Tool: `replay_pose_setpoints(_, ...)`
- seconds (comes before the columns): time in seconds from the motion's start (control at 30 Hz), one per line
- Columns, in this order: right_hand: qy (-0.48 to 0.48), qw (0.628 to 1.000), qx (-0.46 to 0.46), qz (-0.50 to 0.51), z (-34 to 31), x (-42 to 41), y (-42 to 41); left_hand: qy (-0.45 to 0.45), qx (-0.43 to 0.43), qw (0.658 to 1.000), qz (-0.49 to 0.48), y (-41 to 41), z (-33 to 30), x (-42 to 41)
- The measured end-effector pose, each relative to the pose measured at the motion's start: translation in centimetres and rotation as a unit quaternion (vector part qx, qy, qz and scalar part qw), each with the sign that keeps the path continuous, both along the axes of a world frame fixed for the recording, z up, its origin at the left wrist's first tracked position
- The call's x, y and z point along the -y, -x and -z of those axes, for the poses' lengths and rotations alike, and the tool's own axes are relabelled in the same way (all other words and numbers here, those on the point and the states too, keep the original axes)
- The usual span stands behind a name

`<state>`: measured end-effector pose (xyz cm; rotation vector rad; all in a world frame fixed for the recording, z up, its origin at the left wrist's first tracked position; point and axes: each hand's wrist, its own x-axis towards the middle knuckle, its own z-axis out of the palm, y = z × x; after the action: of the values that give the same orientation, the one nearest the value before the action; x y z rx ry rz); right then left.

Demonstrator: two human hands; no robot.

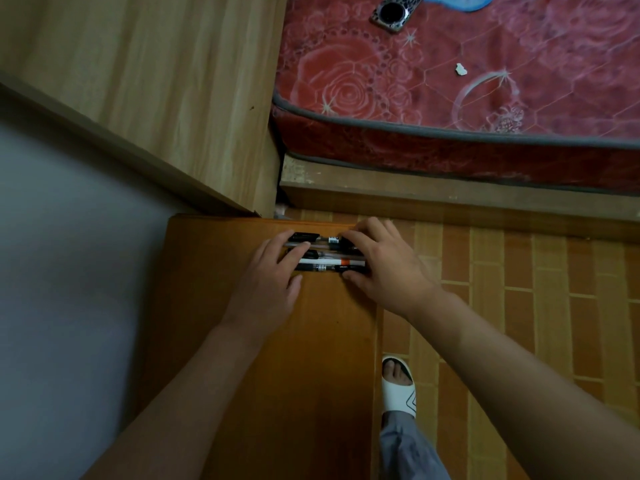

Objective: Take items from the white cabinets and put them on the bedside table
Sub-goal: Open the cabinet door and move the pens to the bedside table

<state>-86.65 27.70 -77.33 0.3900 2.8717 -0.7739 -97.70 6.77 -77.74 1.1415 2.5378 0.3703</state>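
Lying crosswise on the bedside table (263, 341) near its far edge, pens (325, 259) bracketed end to end: left hand (273, 275) fingers resting flat, right hand (377, 261) curled round the nearer end.

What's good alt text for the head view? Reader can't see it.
Seen from above, both hands, left hand and right hand, press a row of pens lying on an orange-brown bedside table. A red floral mattress lies beyond; a white slipper stands on the tiled floor.
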Motion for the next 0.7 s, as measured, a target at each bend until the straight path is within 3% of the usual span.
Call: replay_pose_setpoints(0.7, -0.014, 0.999, 0.044, -0.010, -3.1, -1.4, -2.1, 0.071, -0.038, 0.997, 0.005, -0.2, -5.2, -0.1)
